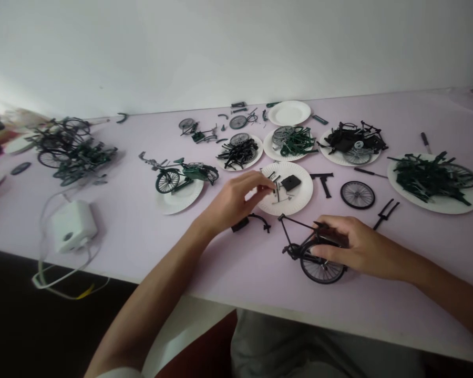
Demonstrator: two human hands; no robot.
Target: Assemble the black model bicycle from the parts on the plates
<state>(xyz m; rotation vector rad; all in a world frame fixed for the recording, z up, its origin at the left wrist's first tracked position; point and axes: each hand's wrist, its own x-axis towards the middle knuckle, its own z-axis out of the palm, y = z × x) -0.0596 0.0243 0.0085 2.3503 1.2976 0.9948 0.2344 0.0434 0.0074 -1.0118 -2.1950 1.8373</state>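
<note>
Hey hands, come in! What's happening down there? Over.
Right hand: holding black bike frame with one wheel. Left hand: over small-parts plate. Loose wheel beyond right hand. Over.

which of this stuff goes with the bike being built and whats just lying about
Seems in use:
black bike frame, in the right hand
small-parts plate, by the left hand
loose wheel and black fork, probably

Seems just lying about:
white box with cables
bare plate at the back
bike heap at far left
</note>
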